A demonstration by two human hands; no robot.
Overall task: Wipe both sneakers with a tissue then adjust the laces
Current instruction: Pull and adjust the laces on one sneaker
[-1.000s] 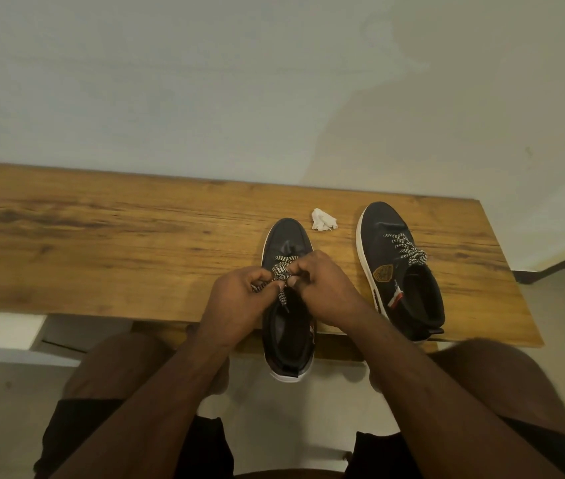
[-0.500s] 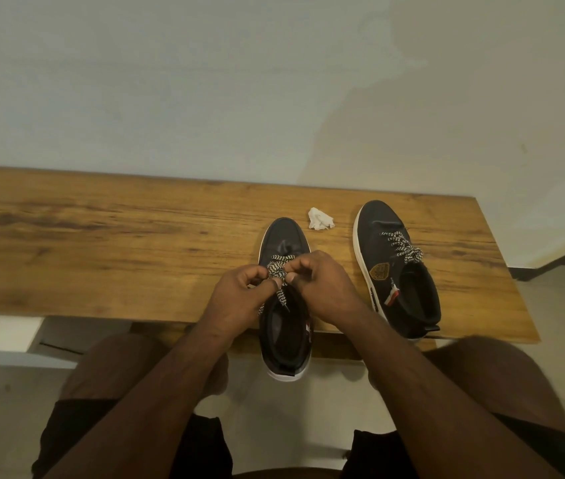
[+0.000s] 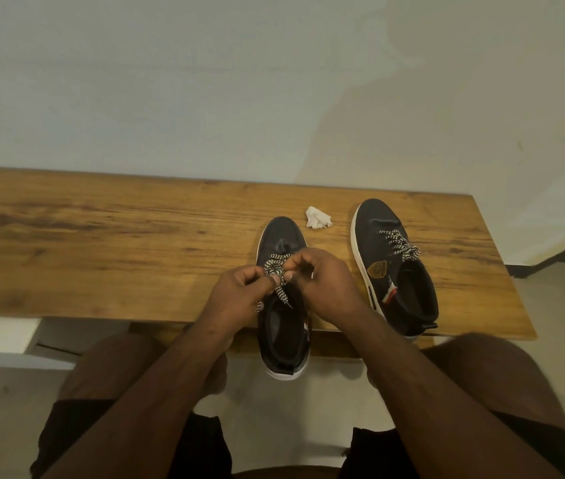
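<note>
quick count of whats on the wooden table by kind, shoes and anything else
sneakers: 2, one under the hands and one to its right
crumpled tissue: 1
total: 3 things on the table

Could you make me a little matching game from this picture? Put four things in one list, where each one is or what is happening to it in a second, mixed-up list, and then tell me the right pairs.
Things:
1. crumpled tissue
2. near sneaker
3. far sneaker
4. wooden bench

States:
A. heel sticks out over the front edge, laces pinched by the left hand and the right hand
B. carries both sneakers
C. lies untouched between the two toes
D. stands alone on the right, nobody touching it

Pairs: 1-C, 2-A, 3-D, 4-B
</note>
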